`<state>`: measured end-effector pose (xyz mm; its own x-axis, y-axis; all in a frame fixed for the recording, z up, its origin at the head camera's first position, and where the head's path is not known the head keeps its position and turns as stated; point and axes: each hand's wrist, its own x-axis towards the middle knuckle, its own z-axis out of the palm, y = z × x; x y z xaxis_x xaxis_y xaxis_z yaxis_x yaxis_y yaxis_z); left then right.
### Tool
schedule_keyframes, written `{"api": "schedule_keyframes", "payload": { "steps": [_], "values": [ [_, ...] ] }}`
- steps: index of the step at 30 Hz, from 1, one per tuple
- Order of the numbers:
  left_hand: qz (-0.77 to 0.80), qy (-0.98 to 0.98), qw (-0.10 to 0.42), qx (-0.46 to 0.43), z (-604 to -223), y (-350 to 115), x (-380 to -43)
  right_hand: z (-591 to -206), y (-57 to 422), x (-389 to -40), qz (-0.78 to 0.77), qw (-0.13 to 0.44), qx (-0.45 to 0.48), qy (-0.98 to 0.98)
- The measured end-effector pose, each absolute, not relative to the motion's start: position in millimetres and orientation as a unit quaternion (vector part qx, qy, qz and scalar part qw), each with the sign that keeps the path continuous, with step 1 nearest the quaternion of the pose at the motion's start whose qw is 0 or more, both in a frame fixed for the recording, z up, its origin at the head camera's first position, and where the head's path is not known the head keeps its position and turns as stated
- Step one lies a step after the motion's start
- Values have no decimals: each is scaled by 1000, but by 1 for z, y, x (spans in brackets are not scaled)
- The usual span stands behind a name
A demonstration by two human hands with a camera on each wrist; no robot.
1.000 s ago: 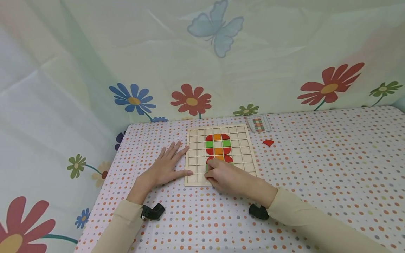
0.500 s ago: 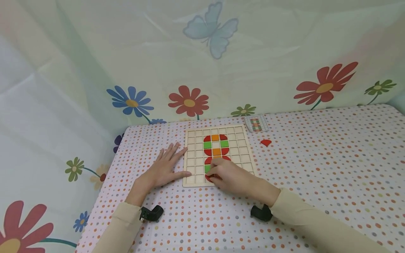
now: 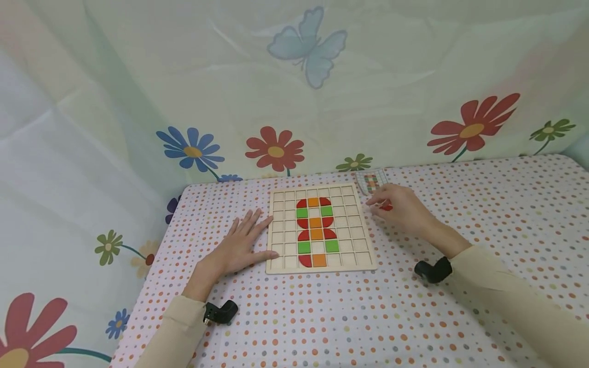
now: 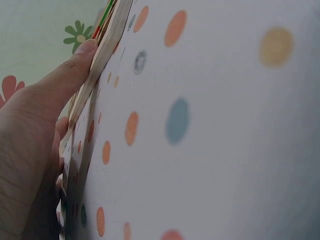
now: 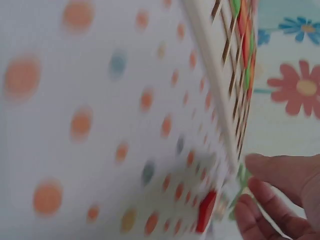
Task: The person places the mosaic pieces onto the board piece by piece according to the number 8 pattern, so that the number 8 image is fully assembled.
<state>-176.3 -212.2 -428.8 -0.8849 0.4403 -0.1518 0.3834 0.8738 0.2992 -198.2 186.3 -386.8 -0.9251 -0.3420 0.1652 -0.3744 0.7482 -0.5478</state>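
Observation:
A wooden grid board [image 3: 352, 235] lies on the table, with red quarter-round, orange square and green square tiles in its middle columns. The bottom row holds a red tile [image 3: 304, 260] beside an orange one [image 3: 319, 260]. My left hand [image 3: 236, 244] rests flat at the board's left edge, fingers spread, the thumb on its rim. Right of the board, my right hand [image 3: 399, 208] hovers over a loose red quarter-round tile [image 5: 206, 211], partly hidden in the head view. In the right wrist view, thumb and fingers are apart and the tile lies on the cloth below them.
A pattern card [image 3: 370, 181] lies behind the board's right corner, close to my right fingers. Dotted cloth [image 3: 294, 317] covers the table. A flowered curtain [image 3: 391, 66] hangs behind it. Black wrist cameras [image 3: 433, 270] sit below both wrists.
My right hand has left the board's bottom row and moved right and back to the loose red tile. The tiles it covered are now visible. My left hand stays put.

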Motion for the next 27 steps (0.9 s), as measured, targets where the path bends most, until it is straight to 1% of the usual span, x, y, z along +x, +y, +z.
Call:
{"api": "schedule_keyframes", "payload": {
  "steps": [5, 11, 21, 27],
  "values": [
    [127, 963, 108, 212, -430, -211, -176, -394, 209, -209, 286, -16, 155, -945],
    [128, 963, 105, 212, -430, -211, -176, -391, 215, -217, 278, -71, 121, -950],
    [131, 962, 112, 210, -431, -211, -174, -390, 216, -218, 276, -87, 102, -952],
    [130, 963, 103, 213, -430, -211, -174, -387, 217, -220, 279, -96, 87, -952]
  ]
}}
